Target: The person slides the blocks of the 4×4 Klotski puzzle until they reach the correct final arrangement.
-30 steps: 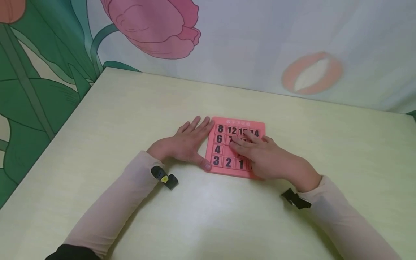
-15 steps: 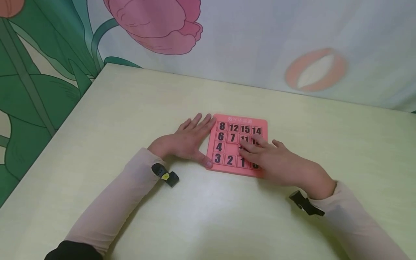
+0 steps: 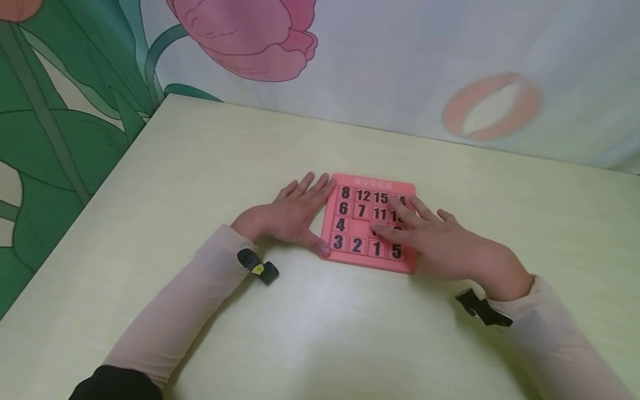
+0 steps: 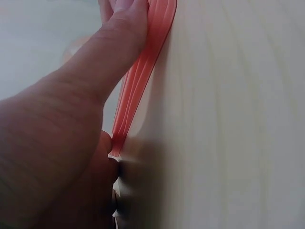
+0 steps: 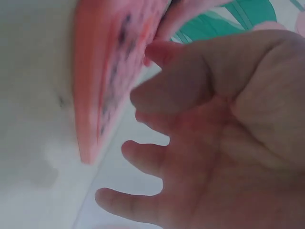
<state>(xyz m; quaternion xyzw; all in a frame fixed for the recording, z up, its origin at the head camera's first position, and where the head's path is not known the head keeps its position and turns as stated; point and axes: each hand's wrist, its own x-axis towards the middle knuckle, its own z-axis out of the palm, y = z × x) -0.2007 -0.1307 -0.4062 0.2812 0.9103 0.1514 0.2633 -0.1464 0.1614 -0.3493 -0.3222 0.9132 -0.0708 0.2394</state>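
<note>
A pink number slide puzzle (image 3: 360, 226) lies flat on the table. Its black-numbered tiles show a gap in the third row, beside the 4. My left hand (image 3: 290, 219) rests along the puzzle's left side, fingers spread near the upper corner and thumb at the lower corner. In the left wrist view that thumb (image 4: 121, 40) lies against the pink edge. Over the right-hand columns, my right hand (image 3: 445, 241) spreads its fingers, covering parts of several tiles. The right wrist view shows its fingers (image 5: 147, 155) apart and holding nothing; whether a fingertip touches a tile I cannot tell.
The pale table (image 3: 240, 150) extends round the puzzle on all sides. Behind it hangs a light curtain (image 3: 390, 61) with a pink flower and green leaves. Dark straps (image 3: 257, 266) sit at both wrists over light sleeves.
My right hand has drawn back to the right across the puzzle, uncovering the 11 and 5 tiles. My left hand stays at the left edge. The head view has shifted slightly.
</note>
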